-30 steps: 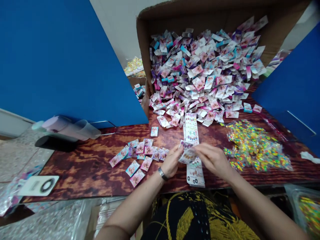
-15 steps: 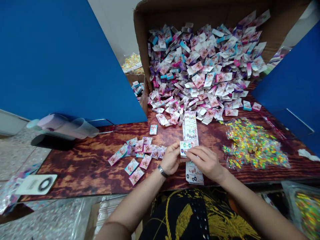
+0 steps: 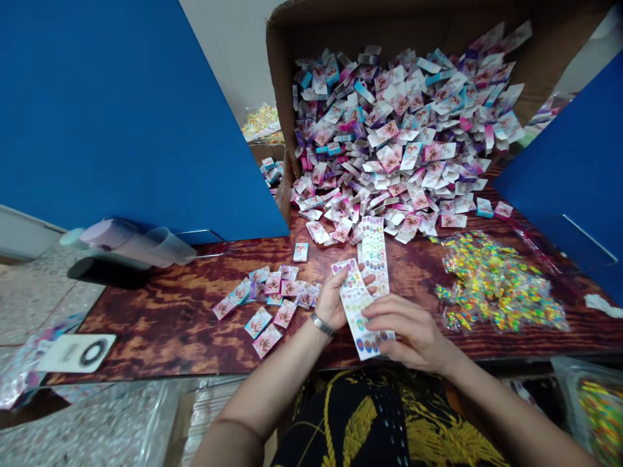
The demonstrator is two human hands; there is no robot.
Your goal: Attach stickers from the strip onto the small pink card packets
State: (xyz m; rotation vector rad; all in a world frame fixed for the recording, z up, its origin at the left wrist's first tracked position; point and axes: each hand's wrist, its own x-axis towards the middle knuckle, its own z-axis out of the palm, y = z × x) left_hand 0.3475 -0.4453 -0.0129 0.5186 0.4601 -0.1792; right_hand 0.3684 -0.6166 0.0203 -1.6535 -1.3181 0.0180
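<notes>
One sheet [image 3: 357,305] of coloured stickers is held between two hands, just in front of the stack [image 3: 374,253], slanting with its top end toward the left. The left hand [image 3: 335,297] grips the sheet's upper half, thumb laid across the face and fingers curled behind. The right hand [image 3: 407,329] is closed narrowly on the lower end, fingertips pressing on the printed side. One band [image 3: 322,324] sits on the left wrist.

The stack is a single pile of like sheets lying flat on the table [image 3: 160,324], its far end touching the heap. Behind the stack stands one box [image 3: 282,78], tipped open toward the person, and one heap of packets [image 3: 399,136] spills from it onto the table. There are far too many to count.

Left of the stack lies one lone packet [image 3: 300,251]. Farther left and nearer the person is one loose cluster [image 3: 272,298] of a dozen or so packets. Some overlap, so the exact number cannot be told. Right of the stack is one pile of clear bags [image 3: 491,282] with bright contents, and behind that, two packets [image 3: 492,209] lie apart from the heap.

Two blue panels flank the stack, one [image 3: 121,110] far left and one [image 3: 574,168] far right. Well left of the stack lies one white card [image 3: 78,352] bearing a black ring.
</notes>
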